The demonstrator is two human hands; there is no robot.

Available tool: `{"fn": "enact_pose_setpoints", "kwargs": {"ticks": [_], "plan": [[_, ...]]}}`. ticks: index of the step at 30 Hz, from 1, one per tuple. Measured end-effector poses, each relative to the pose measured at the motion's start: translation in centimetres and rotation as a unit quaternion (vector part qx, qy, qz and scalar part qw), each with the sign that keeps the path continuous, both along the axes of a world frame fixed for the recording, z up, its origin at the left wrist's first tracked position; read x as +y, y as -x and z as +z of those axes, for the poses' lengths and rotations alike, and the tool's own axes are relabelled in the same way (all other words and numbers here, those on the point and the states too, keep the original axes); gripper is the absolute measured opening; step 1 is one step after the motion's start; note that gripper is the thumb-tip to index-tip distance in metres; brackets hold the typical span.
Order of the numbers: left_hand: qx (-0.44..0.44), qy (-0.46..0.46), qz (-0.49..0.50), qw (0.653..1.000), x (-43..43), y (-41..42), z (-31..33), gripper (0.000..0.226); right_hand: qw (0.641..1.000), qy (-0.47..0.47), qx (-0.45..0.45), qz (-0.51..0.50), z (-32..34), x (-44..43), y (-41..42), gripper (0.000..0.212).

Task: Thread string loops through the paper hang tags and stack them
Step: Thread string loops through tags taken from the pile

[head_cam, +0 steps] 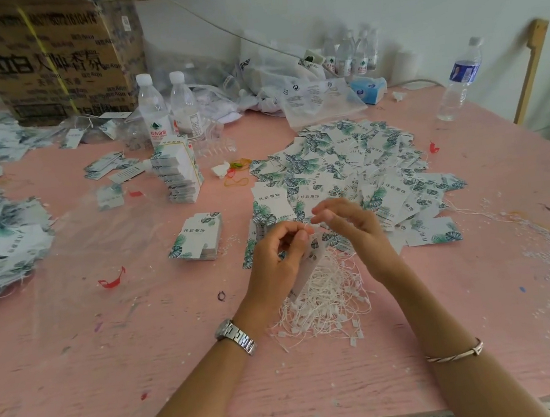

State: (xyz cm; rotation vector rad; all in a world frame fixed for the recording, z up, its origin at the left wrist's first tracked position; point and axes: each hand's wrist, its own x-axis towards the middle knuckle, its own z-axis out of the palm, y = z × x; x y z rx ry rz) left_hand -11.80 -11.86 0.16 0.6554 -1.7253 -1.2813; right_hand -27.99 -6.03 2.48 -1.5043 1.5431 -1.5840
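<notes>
Left of the hands, a squared stack [198,237] waits mid-worktop for finished ones. The left hand [280,254] pinches a hang tag [303,273] over the string pile [322,302], probably so refills stay within reach. The right hand [348,231] hovers loose-fingered beside it.

**Left hand** [276,259]: bare forearm rose from below, with a silver metal-link wristwatch [235,336] at the wrist. The fingers were curled. Thumb and forefinger pinched the top of a white leaf-printed paper hang tag [307,266], which hung down past the palm. A thin white string loop [308,227] showed at the fingertips.

**Right hand** [355,230]: just beside the left, fingertips nearly meeting it. The fingers were loosely extended and blurred, with no grip discernible. A thin silver bangle [454,352] sat on the forearm.
</notes>
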Motion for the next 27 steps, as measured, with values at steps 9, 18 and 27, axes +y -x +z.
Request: {"fn": "enact_pose_setpoints", "kwargs": {"ticks": [9, 18, 27], "plan": [[0.007, 0.006, 0.006, 1.0, -0.1, 0.1, -0.1, 0.013, 0.998, -0.022, -0.046, 0.045, -0.4, -0.1, 0.6, 0.009], [0.007, 0.016, 0.013, 1.0, -0.1, 0.1, -0.1, 0.013, 0.991, 0.006, -0.131, 0.04, -0.6, -0.2, 1.0, 0.009], [0.057, 0.017, 0.007, 0.998, -0.3, 0.0, -0.3, 0.019, 0.981, 0.054, -0.18, 0.053, -0.3, -0.1, 1.2, 0.009]]}}
